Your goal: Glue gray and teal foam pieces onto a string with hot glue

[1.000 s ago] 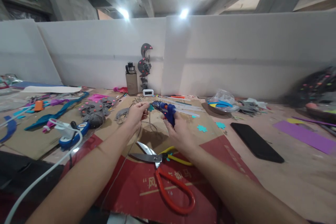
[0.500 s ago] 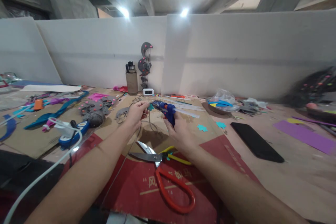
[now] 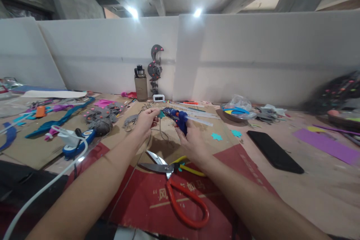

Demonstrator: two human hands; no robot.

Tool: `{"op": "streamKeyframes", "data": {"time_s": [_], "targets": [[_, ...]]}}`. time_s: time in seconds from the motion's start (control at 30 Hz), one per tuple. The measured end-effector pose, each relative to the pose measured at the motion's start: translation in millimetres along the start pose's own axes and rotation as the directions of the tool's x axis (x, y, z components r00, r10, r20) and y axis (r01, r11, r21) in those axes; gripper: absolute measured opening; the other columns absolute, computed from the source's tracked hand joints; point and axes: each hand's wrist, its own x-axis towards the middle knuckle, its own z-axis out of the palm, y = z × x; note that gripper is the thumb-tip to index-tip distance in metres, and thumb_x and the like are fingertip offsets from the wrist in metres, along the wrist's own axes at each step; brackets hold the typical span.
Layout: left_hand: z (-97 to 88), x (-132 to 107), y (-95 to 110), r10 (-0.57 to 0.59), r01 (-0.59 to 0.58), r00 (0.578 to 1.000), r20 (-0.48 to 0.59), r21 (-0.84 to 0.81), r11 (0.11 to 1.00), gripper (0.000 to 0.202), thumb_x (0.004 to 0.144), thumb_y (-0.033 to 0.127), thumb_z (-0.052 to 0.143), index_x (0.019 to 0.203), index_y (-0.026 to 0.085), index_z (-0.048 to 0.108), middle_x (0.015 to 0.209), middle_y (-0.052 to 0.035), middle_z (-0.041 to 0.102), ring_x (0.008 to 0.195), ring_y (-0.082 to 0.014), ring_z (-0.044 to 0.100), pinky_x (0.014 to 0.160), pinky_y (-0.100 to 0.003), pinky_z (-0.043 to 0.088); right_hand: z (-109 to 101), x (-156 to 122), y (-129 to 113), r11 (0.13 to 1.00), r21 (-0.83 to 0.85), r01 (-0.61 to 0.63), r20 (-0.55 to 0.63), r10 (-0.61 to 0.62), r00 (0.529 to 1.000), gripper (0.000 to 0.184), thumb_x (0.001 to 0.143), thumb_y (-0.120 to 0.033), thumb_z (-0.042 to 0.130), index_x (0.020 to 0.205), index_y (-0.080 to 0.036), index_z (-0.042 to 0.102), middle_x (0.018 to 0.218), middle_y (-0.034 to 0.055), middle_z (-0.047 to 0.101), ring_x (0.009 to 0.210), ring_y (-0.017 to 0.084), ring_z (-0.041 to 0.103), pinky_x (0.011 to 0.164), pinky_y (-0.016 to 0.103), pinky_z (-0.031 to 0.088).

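Note:
My right hand point(image 3: 192, 140) is wrapped round the handle of a blue hot glue gun point(image 3: 182, 119), with a clear glue stick point(image 3: 201, 120) sticking out of its back. The gun's nozzle points left, at a small teal piece point(image 3: 161, 114) pinched in the fingertips of my left hand point(image 3: 146, 123). A thin grey cord point(image 3: 161, 129) hangs down beside that piece; where it is fastened I cannot make out. Below my hands lie scissors with red handles point(image 3: 180, 210), blades apart, and a yellow-handled tool point(image 3: 191, 171) partly under my right wrist.
Teal flower cutouts point(image 3: 216, 136) and a black phone point(image 3: 274, 152) lie to the right. On the left are a blue power strip point(image 3: 79, 146) with a white cable and grey yarn point(image 3: 102, 127). A bottle point(image 3: 141, 85) and a small white clock point(image 3: 159, 98) stand at the back.
The glue stick at the back of the gun has shifted slightly. Both hands stay almost in the same place, nozzle still against or very near the teal piece.

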Motion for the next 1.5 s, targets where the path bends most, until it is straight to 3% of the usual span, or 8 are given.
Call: {"op": "streamKeyframes", "data": {"time_s": [0.6, 0.7, 0.87, 1.0, 1.13, 1.3, 1.4, 1.5], "targets": [[-1.3, -1.8, 4.9, 0.018, -0.018, 1.0, -0.02, -0.02, 1.0, 0.034, 0.053, 0.036, 0.075, 0.071, 0.015, 0.054, 0.055, 0.0059, 0.048, 0.043, -0.0032, 0.043, 0.037, -0.014, 0.025, -1.2, -0.5, -1.6, 0.998, 0.05, -0.05, 0.002, 0.05, 0.999, 0.033, 0.083, -0.032, 0.047, 0.112, -0.017, 0.052, 0.099, 0.0106, 0.062, 0.087, 0.022, 0.057, 0.08, 0.036, 0.044], [-2.1, 0.3, 3.9, 0.021, -0.022, 0.999, -0.031, -0.008, 1.0, 0.032, 0.054, 0.036, 0.073, 0.071, 0.016, 0.054, 0.054, 0.0062, 0.048, 0.043, -0.0034, 0.043, 0.037, -0.014, 0.025, 0.3, 3.6, 4.3, 0.969, 0.193, -0.156, -0.026, 0.164, 0.986, 0.037, 0.079, -0.034, 0.052, 0.112, -0.018, 0.05, 0.096, 0.0079, 0.063, 0.08, 0.019, 0.057, 0.074, 0.032, 0.045], [-1.5, 2.3, 1.0, 0.097, -0.092, 0.992, -0.081, 0.072, 0.993, 0.026, 0.058, 0.034, 0.069, 0.07, 0.015, 0.055, 0.055, 0.0054, 0.05, 0.042, -0.0031, 0.042, 0.037, -0.015, 0.023, 5.5, 15.9, 29.5, 0.779, 0.476, -0.409, 0.057, 0.436, 0.898, 0.035, 0.072, -0.037, 0.055, 0.101, -0.018, 0.049, 0.065, -0.0029, 0.056, 0.052, 0.011, 0.048, 0.051, 0.023, 0.039], [0.1, -0.4, 1.8, 0.218, -0.197, 0.973, -0.075, 0.218, 0.956, 0.024, 0.063, 0.036, 0.066, 0.073, 0.015, 0.059, 0.056, 0.0044, 0.052, 0.045, -0.0048, 0.044, 0.04, -0.017, 0.026, 3.1, 25.9, 48.2, 0.849, 0.281, -0.447, 0.072, 0.445, 0.892, 0.024, 0.076, -0.036, 0.049, 0.089, -0.017, 0.053, 0.064, -0.0015, 0.055, 0.058, 0.013, 0.052, 0.056, 0.024, 0.04], [6.4, -11.2, 5.9, 0.335, -0.31, 0.942, -0.003, 0.373, 0.875, 0.023, 0.067, 0.037, 0.063, 0.077, 0.016, 0.063, 0.059, 0.0022, 0.057, 0.049, -0.0074, 0.047, 0.046, -0.019, 0.033, -5.8, 31.8, 59.3, 0.903, -0.172, -0.393, 0.051, 0.407, 0.912, 0.021, 0.076, -0.031, 0.051, 0.088, -0.015, 0.06, 0.083, 0.0082, 0.064, 0.078, 0.02, 0.059, 0.068, 0.028, 0.041], [13.7, -27.1, 11.8, 0.508, -0.455, 0.854, 0.11, 0.631, 0.629, 0.016, 0.075, 0.031, 0.057, 0.077, 0.017, 0.064, 0.065, 0.0008, 0.061, 0.055, -0.0095, 0.051, 0.055, -0.022, 0.039, -20.0, 33.4, 65.9, 0.784, -0.561, -0.265, -0.01, 0.314, 0.949, 0.028, 0.076, -0.036, 0.058, 0.083, -0.01, 0.062, 0.097, 0.0228, 0.061, 0.1, 0.031, 0.054, 0.086, 0.039, 0.036], [14.7, -31.3, 12.8, 0.634, -0.54, 0.748, 0.196, 0.736, 0.409, 0.012, 0.076, 0.026, 0.055, 0.077, 0.018, 0.064, 0.068, -0.0001, 0.062, 0.06, -0.0108, 0.053, 0.062, -0.023, 0.041, -22.5, 35.1, 56.1, 0.873, -0.428, -0.234, -0.086, 0.219, 0.972, 0.023, 0.078, -0.038, 0.053, 0.079, -0.015, 0.057, 0.093, 0.0156, 0.061, 0.095, 0.026, 0.053, 0.083, 0.037, 0.038], [14.8, -33.0, 12.6, 0.694, -0.605, 0.642, 0.325, 0.771, 0.199, 0.01, 0.078, 0.023, 0.054, 0.077, 0.019, 0.063, 0.075, -0.0021, 0.064, 0.07, -0.0138, 0.056, 0.068, -0.025, 0.043, -11.4, 35.4, 35.3, 0.977, 0.047, -0.21, -0.042, 0.212, 0.976, 0.021, 0.08, -0.04, 0.047, 0.079, -0.019, 0.048, 0.08, 0.0043, 0.058, 0.077, 0.017, 0.054, 0.073, 0.031, 0.042]]}}
